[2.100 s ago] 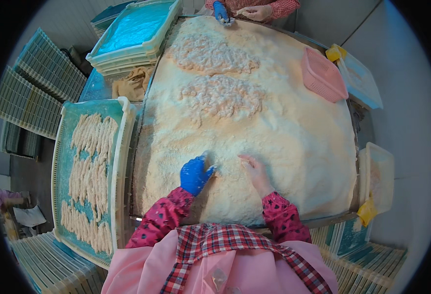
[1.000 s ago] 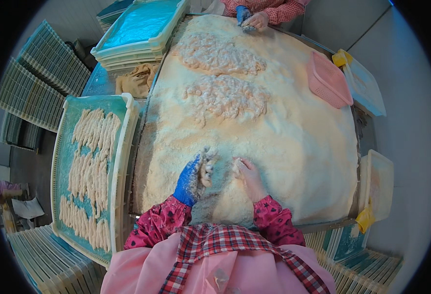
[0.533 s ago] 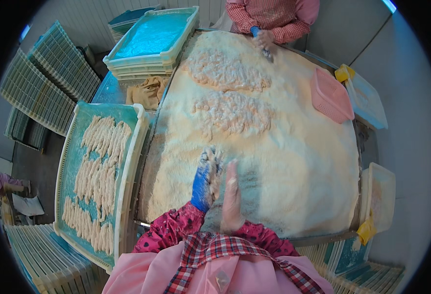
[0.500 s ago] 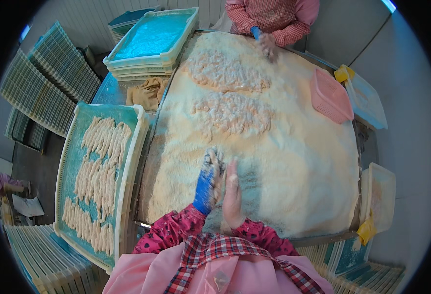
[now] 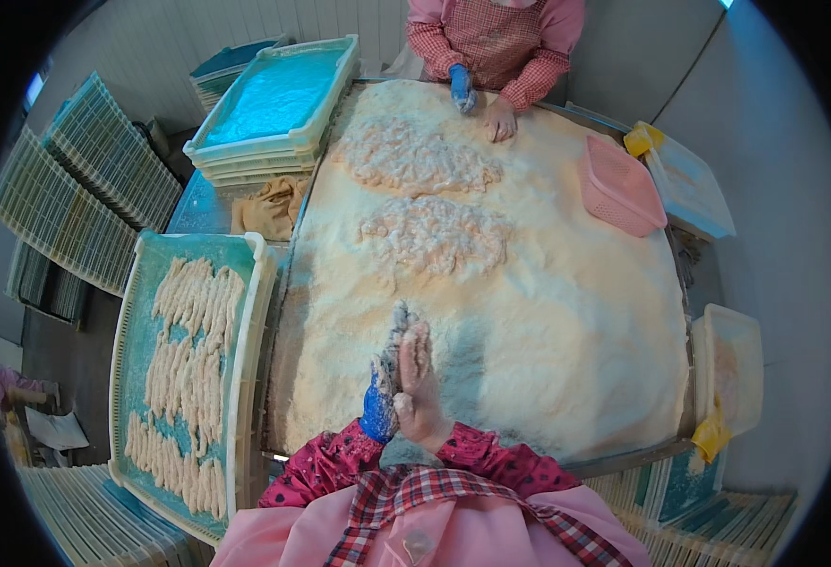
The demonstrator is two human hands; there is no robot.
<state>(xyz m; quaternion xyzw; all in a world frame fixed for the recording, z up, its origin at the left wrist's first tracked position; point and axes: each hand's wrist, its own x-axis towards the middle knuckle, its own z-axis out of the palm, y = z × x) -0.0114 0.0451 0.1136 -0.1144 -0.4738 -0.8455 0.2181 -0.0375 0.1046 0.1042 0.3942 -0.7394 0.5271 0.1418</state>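
Note:
In front of my body, my left hand [image 5: 379, 402], in a blue glove caked with white powder, is raised over the breading-covered table [image 5: 566, 359]. My right hand [image 5: 421, 387], pale and dusted too, lies palm to palm against it. The fingers of both are stretched out straight and flat. Whether anything sits between the palms is hidden. Beyond my fingertips lies a heap of coated meat pieces [image 5: 434, 234], with a second heap [image 5: 417, 156] farther back. To my left, a tray with a blue-green liner [image 5: 174, 244] holds rows of coated meat strips [image 5: 188, 364].
Across the table stands a co-worker [image 5: 496, 42], hands over the breading. A pink basket [image 5: 620, 186] sits at the right edge, beside clear tubs [image 5: 732, 369]. Stacked trays [image 5: 274, 94] and a brown cloth [image 5: 269, 206] are at the far left. Racks stand beyond.
My hands have come closer together, palms now touching, and shifted slightly left. The co-worker's hands have moved apart. The whole view has tilted a little.

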